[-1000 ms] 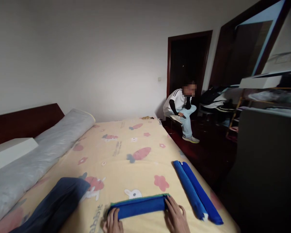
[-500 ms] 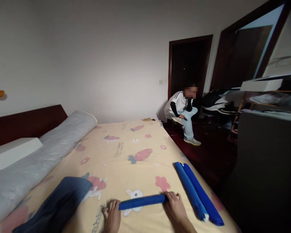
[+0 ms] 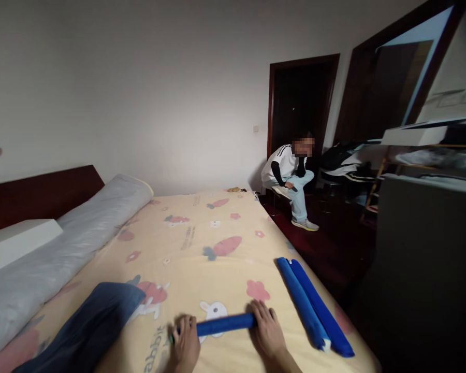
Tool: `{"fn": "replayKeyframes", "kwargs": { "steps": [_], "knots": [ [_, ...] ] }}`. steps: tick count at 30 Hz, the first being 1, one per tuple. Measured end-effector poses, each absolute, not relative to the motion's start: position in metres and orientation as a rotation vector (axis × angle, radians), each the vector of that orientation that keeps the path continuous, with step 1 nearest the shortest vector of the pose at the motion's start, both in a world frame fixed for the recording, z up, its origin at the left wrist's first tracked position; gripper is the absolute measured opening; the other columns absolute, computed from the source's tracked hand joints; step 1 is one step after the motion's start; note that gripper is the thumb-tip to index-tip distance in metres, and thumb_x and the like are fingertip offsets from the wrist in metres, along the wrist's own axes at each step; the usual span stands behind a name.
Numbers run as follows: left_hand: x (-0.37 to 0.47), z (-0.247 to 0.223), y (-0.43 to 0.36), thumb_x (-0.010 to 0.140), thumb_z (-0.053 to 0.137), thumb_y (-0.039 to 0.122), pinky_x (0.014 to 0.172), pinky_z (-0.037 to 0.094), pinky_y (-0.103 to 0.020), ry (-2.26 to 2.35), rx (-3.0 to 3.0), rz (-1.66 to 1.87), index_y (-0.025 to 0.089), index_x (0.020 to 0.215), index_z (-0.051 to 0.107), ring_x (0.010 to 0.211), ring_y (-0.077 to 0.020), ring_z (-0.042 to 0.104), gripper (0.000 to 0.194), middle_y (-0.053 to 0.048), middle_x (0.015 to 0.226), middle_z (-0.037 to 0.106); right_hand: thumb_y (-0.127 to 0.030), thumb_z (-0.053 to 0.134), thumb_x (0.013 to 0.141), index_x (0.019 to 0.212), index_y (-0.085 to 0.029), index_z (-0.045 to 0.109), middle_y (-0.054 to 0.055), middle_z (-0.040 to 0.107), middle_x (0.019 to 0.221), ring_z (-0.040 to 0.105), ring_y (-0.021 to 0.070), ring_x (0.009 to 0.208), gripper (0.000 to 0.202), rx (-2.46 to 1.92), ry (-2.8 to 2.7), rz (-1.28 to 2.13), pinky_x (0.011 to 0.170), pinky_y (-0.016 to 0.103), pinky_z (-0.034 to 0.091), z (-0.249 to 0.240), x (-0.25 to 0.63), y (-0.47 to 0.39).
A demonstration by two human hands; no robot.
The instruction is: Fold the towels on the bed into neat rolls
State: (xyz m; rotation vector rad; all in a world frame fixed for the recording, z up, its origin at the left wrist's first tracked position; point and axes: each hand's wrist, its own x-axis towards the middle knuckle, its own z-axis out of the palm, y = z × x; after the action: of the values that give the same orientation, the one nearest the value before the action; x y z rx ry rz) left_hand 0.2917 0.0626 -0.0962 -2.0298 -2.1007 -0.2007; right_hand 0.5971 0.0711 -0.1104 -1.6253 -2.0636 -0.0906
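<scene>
A slim blue cloth roll (image 3: 227,324) lies crosswise on the bed's patterned sheet (image 3: 217,274), over a printed rabbit. My left hand (image 3: 187,342) is closed over its left part, and a little of that end pokes out past my fingers. My right hand (image 3: 269,329) has its fingers curled over the right end. To the right of it, two longer blue rolls (image 3: 301,303) lie side by side near the bed's edge, the nearer end of one showing white. A dark blue piece of cloth (image 3: 89,321) is spread to the left of my left hand.
Along the headboard (image 3: 42,194) runs a long grey rolled bundle (image 3: 89,225) with a white box (image 3: 21,241) beside it. A person (image 3: 289,171) sits on a stool beyond the bed's far right corner. A dark cabinet (image 3: 427,269) stands at the right.
Both hands have moved inward along the blue roll, so less of it shows between them. The left end now peeks out beyond my left fingers. The view has shifted slightly.
</scene>
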Motion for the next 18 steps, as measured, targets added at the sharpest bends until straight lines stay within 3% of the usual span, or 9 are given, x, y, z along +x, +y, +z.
{"fn": "replayKeyframes", "kwargs": {
  "steps": [4, 8, 18],
  "knots": [
    [0.340, -0.104, 0.068, 0.083, 0.046, 0.015, 0.106, 0.032, -0.049, -2.065, -2.245, -0.234, 0.027, 0.134, 0.055, 0.130, -0.0284, 0.044, 0.053, -0.008, 0.140, 0.056, -0.019, 0.045, 0.081, 0.139, -0.025, 0.050, 0.006, 0.049, 0.148, 0.041, 0.0272, 0.137, 0.058, -1.477, -2.253, 0.172, 0.111, 0.046, 0.032, -0.096, 0.546, 0.067],
    [0.369, -0.121, 0.075, 0.086, 0.038, 0.011, 0.111, 0.031, -0.046, -1.919, -2.415, -0.191, 0.026, 0.142, 0.045, 0.136, -0.0256, 0.041, 0.059, -0.006, 0.147, 0.051, -0.018, 0.045, 0.079, 0.147, -0.019, 0.040, 0.008, 0.041, 0.152, 0.038, 0.0261, 0.140, 0.068, -1.438, -2.359, 0.376, 0.114, 0.046, 0.030, -0.089, 0.513, 0.067],
    [0.342, -0.122, 0.066, 0.082, 0.043, 0.020, 0.116, 0.026, -0.047, -1.712, -2.593, -0.214, 0.021, 0.151, 0.026, 0.145, -0.0259, 0.031, 0.072, -0.003, 0.159, 0.031, -0.015, 0.047, 0.071, 0.147, -0.016, 0.041, 0.008, 0.043, 0.151, 0.037, 0.0269, 0.141, 0.076, -1.314, -2.471, 0.328, 0.116, 0.045, 0.030, -0.102, 0.528, 0.074]
  ]
}}
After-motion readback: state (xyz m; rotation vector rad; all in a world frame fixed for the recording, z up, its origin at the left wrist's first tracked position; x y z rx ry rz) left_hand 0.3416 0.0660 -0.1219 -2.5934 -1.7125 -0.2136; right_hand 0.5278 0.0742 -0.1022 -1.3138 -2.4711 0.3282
